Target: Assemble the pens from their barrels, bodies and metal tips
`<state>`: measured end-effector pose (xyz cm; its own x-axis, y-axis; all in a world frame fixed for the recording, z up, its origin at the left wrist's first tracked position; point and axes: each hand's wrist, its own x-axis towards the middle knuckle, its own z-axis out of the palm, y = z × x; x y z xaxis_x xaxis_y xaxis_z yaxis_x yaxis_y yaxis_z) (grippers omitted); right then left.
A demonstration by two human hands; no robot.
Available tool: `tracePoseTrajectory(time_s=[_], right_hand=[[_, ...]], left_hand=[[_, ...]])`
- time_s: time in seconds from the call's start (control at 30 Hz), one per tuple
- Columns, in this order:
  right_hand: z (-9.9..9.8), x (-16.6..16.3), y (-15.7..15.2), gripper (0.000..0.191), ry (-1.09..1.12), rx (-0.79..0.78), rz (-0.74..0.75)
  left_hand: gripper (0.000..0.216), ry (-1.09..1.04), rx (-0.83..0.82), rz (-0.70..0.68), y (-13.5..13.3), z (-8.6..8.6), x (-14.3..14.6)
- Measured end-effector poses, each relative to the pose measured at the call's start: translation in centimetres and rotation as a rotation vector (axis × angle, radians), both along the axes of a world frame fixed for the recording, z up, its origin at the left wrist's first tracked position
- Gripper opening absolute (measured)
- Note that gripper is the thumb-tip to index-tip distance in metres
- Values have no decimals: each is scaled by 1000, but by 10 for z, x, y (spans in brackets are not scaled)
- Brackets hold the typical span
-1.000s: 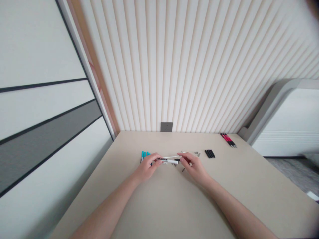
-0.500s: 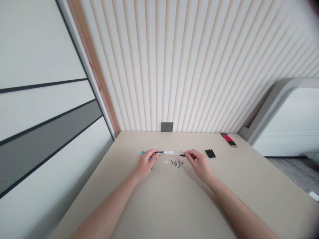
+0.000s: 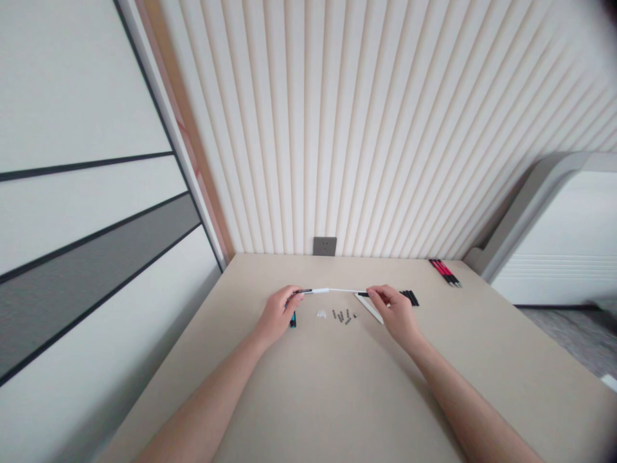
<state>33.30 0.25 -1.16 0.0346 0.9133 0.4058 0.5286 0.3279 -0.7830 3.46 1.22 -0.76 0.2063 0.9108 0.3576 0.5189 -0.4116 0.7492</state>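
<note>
My left hand (image 3: 278, 315) is closed around the black end of a white pen barrel (image 3: 320, 290), held level above the table. My right hand (image 3: 394, 312) pinches the black end of a thin white pen refill (image 3: 348, 290). The refill's left tip meets the barrel's open end; whether it sits inside is too small to tell. Long white pieces (image 3: 370, 308) lie beside and partly under my right hand. A turquoise and black item (image 3: 292, 319) shows below my left hand, mostly covered by it.
Small white parts (image 3: 321, 314) and several small dark pieces (image 3: 341, 316) lie on the beige table (image 3: 308, 386) between my forearms. Several black tubes (image 3: 410, 298) are right of my right hand. Red and black pens (image 3: 445, 272) lie at the back right. A socket (image 3: 324, 246) is behind.
My hands have moved apart, the right one shifting right. More of the refill shows between them, and the white pieces by my right hand are more visible.
</note>
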Motion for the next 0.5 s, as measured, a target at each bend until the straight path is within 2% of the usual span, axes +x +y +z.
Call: tracePoseTrajectory(time_s=[0.23,0.5], right_hand=[[0,-1,0,44,-21,-7,20],[-3,-15,-8,36,-63,12,161]], left_hand=[[28,-9,-13,-30,1,-2,0],[25,85,-4,-124,-4,1,6]])
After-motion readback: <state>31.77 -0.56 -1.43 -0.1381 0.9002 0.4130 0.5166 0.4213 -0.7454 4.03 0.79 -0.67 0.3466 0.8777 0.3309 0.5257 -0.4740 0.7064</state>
